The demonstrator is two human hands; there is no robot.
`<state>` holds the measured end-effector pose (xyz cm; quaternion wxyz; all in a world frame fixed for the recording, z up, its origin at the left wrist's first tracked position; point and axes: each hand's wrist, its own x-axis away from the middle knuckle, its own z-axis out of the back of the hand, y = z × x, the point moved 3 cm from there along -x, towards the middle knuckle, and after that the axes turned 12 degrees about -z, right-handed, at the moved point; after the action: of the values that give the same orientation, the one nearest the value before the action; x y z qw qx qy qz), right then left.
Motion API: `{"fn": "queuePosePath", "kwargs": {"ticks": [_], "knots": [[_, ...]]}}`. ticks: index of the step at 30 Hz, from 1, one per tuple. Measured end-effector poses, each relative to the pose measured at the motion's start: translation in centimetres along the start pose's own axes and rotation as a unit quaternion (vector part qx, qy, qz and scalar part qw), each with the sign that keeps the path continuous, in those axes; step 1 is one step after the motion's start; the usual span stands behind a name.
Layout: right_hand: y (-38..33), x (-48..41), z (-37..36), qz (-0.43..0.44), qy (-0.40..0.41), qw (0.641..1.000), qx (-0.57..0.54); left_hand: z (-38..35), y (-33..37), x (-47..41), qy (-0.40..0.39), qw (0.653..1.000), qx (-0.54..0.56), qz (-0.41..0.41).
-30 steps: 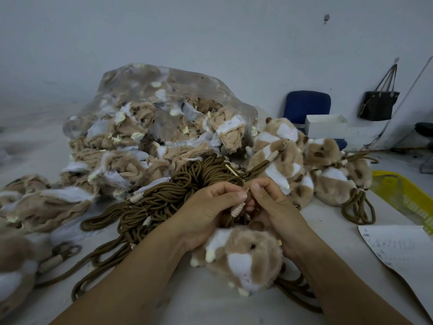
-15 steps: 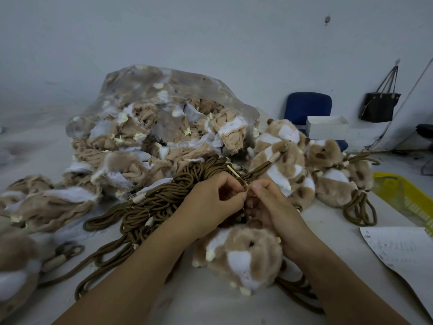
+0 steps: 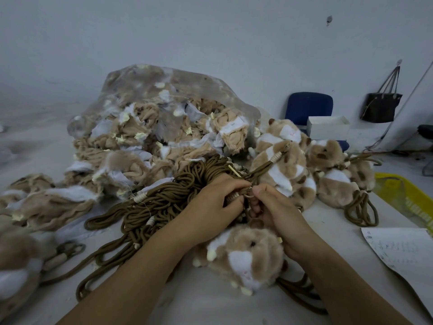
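Pale tabletop [image 3: 206,308], plush hamster [image 3: 246,256] lower centre just under both hands, face toward bottom edge, long axis roughly left-right, left hand [image 3: 215,205] clenched on cream-wrapped cord end [image 3: 232,197], right hand [image 3: 276,212] pinching same cord, fingertips nearly meeting.

fuzzy plush toy [image 3: 248,256] — matt braided cord [image 3: 150,207]

The single head-worn camera looks forward and down from close above the plush hamster [image 3: 248,256], wide enough to reach the wall [image 3: 210,31] behind it.
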<state>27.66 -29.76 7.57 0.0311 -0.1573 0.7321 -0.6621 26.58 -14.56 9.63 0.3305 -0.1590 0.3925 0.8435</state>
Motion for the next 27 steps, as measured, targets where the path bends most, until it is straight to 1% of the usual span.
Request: {"fn": "queuePosePath", "kwargs": {"ticks": [3,8,13,18,24,27], "knots": [[-0.1,0.0,0.1,0.001,0.004,1.0,-0.01,0.0,0.4,-0.1,-0.003,1.0,0.001,0.002],[0.1,0.1,0.1,0.013,-0.003,1.0,0.005,0.3,0.7,-0.1,0.049,0.999,-0.008,0.014],[0.1,0.1,0.0,0.021,-0.038,0.999,-0.001,0.0,1.3,0.1,0.058,0.997,-0.039,-0.028],[0.4,-0.1,-0.1,0.01,-0.071,0.997,-0.031,-0.3,1.5,0.1,0.075,0.996,-0.041,-0.036],[0.6,-0.3,-0.1,0.004,-0.07,0.997,-0.039,-0.4,1.7,0.2,0.088,0.992,-0.067,-0.053],[0.6,-0.4,0.0,0.008,-0.074,0.996,-0.043,-0.4,1.8,0.2,0.096,0.993,-0.045,-0.052]]}}
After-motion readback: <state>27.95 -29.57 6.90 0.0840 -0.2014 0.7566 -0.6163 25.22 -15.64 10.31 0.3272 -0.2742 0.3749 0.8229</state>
